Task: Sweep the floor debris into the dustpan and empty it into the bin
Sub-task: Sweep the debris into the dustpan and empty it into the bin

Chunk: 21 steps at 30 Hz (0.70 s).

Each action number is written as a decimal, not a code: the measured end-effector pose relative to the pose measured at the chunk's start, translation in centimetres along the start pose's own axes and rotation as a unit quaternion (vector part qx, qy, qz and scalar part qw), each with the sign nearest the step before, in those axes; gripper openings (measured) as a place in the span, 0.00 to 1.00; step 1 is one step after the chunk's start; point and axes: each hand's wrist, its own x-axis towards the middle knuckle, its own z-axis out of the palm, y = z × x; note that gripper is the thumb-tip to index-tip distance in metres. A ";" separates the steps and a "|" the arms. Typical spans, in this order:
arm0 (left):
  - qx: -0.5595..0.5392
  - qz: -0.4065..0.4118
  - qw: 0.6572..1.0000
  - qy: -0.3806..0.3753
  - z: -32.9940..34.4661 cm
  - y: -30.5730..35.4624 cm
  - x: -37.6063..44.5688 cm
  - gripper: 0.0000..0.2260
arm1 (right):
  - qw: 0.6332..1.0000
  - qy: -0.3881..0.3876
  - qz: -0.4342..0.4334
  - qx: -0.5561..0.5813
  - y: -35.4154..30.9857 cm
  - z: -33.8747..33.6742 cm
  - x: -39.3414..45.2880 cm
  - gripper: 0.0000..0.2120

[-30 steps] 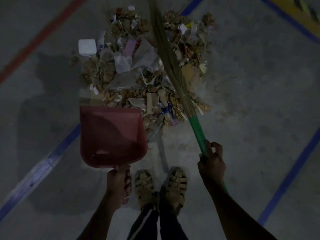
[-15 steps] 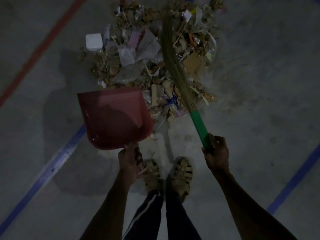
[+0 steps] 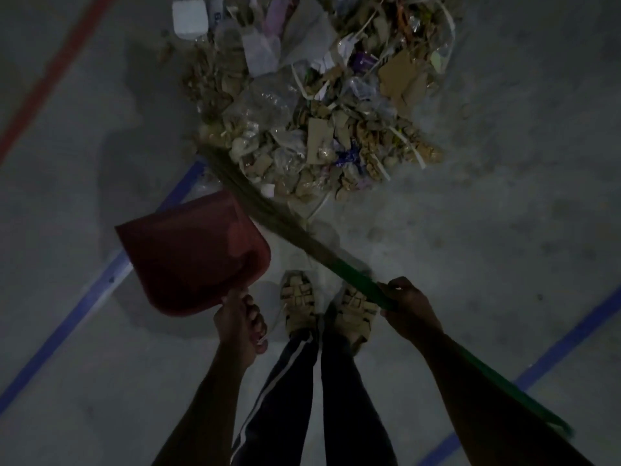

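Head view, looking down at a dim concrete floor [image 3: 504, 247]. The left hand [image 3: 240, 326] has its fingers curled around the handle of a red dustpan [image 3: 191, 253], which is held tilted above the floor with its open mouth pointing up and to the left in the frame; its pan holds no visible debris. The right hand [image 3: 408, 309] grips the green handle of a broom [image 3: 359, 282]; the handle runs back under the right forearm toward the lower right. The straw bristles [image 3: 242, 186] extend diagonally up and to the left, crossing just beyond the dustpan's far right corner, and their tip lies at the near left edge of the debris pile [image 3: 319, 105]. The pile consists of cardboard scraps, clear plastic wrap, paper strips and a white square container [image 3: 190, 18] at its upper left. The pile lies on the floor ahead of the person, apart from the dustpan. 2 feet in tan sandals [image 3: 299, 297] stand between the hands, below dark trousers with a white side stripe. Blue lines [image 3: 84, 307] and a red line [image 3: 57, 72] are painted on the floor. No bin appears in the frame.
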 end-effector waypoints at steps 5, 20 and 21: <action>-0.011 -0.021 1.000 0.011 -0.4 -1.3 -0.2 0.12 | 0.990 0.039 0.096 -0.092 -1.1 -1.9 0.7 0.13; -0.055 0.024 0.998 -0.024 2.3 1.6 -0.7 0.14 | 0.980 0.186 -0.021 -0.066 -0.8 -4.1 1.0 0.27; -0.061 0.022 0.998 -0.024 2.1 1.5 -0.7 0.13 | 0.981 0.184 -0.029 -0.052 -0.7 -3.4 0.7 0.27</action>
